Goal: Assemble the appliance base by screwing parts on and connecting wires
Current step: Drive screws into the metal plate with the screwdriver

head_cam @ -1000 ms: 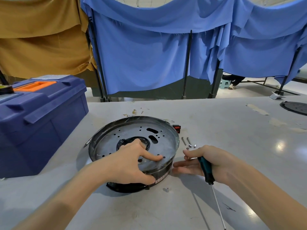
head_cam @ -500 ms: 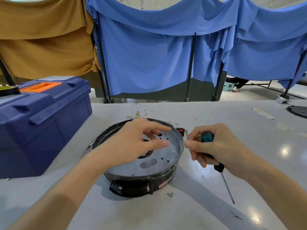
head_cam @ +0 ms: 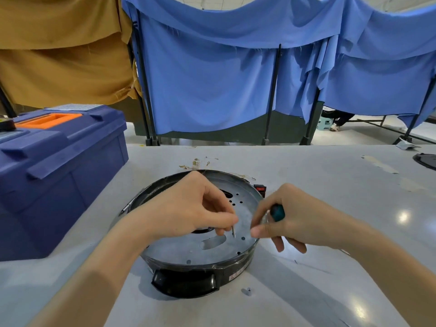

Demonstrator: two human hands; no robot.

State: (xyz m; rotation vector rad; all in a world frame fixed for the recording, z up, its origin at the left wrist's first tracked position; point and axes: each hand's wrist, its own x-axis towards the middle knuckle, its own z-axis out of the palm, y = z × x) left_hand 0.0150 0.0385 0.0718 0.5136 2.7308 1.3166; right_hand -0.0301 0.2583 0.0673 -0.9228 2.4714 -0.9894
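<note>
Screw (head_cam: 233, 231) ready to go in

The left hand (head_cam: 188, 208) pinches it tip-down above the appliance base (head_cam: 179, 252), near the surface's front edge. The right hand (head_cam: 297, 223) grips a screwdriver (head_cam: 277, 212). Next, likely: drop it in the small hole (head_cam: 243, 238), hold it straight, turn.

No legible text; white sticker (head_cam: 236, 275) on appliance base (head_cam: 184, 252), print apparently blurred.

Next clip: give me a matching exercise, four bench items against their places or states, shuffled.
1. long screw
2. screwdriver
3. toolbox
4. red switch

A. on the table, far left
B. gripped in the right hand
C. beside the base's far rim
D. pinched by the left hand

Pairs: 1-D, 2-B, 3-A, 4-C
</note>
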